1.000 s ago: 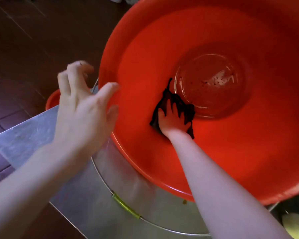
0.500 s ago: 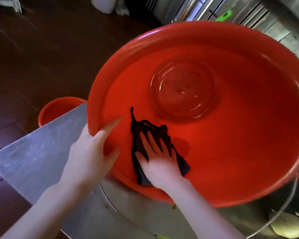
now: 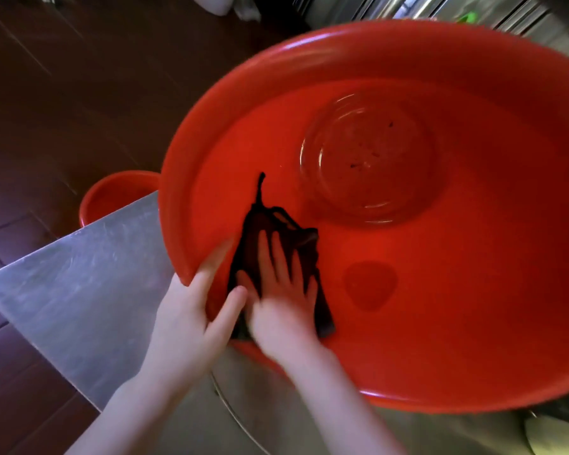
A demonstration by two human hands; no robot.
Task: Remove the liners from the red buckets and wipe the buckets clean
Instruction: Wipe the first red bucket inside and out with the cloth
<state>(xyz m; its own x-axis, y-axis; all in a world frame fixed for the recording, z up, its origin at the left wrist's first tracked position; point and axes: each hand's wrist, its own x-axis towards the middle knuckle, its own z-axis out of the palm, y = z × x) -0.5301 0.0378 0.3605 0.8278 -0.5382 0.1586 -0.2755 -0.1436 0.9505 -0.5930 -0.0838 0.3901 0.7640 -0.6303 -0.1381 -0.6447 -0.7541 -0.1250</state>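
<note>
One red bucket (image 3: 473, 290) on steel counter (image 3: 89, 274), dark tiled floor (image 3: 63, 110) beyond

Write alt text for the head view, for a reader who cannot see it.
A right hand presses a dark cloth flat against the inner wall of a tilted red bucket, while the left hand holds its rim. A steel table lies below.

red bucket (image 3: 473, 290) cropped at right edge, right hand (image 3: 281, 308) motion-blurred
</note>
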